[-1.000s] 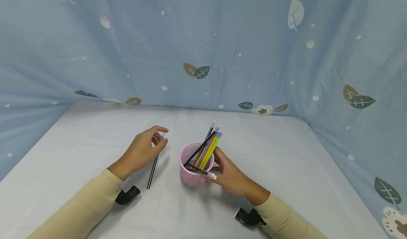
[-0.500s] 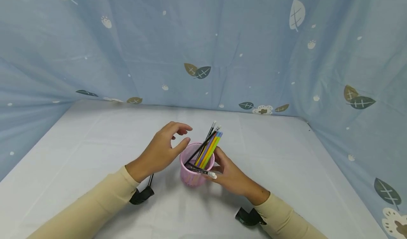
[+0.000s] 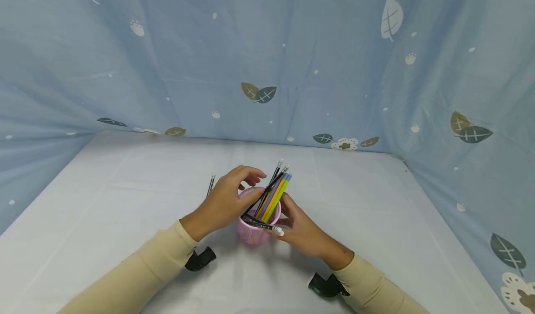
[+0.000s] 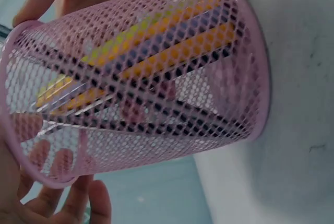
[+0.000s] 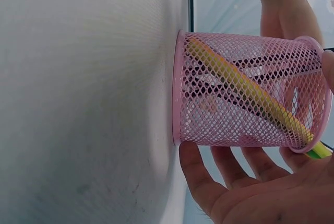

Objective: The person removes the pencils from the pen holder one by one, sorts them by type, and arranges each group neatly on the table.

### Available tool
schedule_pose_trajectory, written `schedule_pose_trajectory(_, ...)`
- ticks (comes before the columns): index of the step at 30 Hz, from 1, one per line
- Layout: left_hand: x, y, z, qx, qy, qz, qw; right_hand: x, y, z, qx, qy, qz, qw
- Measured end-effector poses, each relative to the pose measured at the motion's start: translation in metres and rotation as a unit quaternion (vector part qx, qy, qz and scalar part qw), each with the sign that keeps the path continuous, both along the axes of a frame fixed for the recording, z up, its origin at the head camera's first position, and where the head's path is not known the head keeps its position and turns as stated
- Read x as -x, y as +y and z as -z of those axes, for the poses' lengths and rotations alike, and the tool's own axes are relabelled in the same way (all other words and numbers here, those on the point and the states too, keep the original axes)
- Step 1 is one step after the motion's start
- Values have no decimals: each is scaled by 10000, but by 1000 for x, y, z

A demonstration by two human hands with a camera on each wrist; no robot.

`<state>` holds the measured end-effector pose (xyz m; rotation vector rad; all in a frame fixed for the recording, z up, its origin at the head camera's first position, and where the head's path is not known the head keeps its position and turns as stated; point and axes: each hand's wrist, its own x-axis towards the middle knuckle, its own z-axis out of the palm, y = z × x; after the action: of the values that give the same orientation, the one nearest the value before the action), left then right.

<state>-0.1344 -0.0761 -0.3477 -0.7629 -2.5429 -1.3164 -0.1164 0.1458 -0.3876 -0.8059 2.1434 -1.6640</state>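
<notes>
A pink mesh pencil cup stands upright on the white surface. Several pencils lean in it: black ones with white eraser ends and a bundle of colored pencils in yellow, orange, purple and lime. My right hand grips the cup from the right; in the right wrist view its fingers lie along the mesh wall. Over the cup's left rim is my left hand, fingers loosely bent and thumb apart from them, close to a black pencil. In the left wrist view its fingers show past the rim.
Another black pencil lies on the white tabletop, partly hidden behind the left hand. Black wrist devices sit under both cuffs. A blue leaf-print cloth hangs at the back and sides.
My left hand has moved right from beside the loose black pencil to over the cup's rim. That pencil stays on the table; the right hand and the cup have hardly moved.
</notes>
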Motion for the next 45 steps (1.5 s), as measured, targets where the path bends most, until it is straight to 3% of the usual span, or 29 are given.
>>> schedule_pose_trajectory(14,-3,8,5,-501,-249,-161,9983,0,0,-4,-75,144,-10,9999)
schedule_pose_trajectory(21,-3,8,5,-400,-429,-152,9982,1,-1,-2,-74,120,-29,9999)
schedule_pose_trajectory(32,-3,8,4,-227,-407,-51,9989,0,-1,0,-139,136,31,9998)
schedule_pose_trajectory(37,-5,9,2,-126,-354,-99,9992,0,0,0,-196,164,58,9997)
schedule_pose_trajectory(45,-9,12,0,13,-561,-171,9983,-1,2,1,-202,189,63,9996)
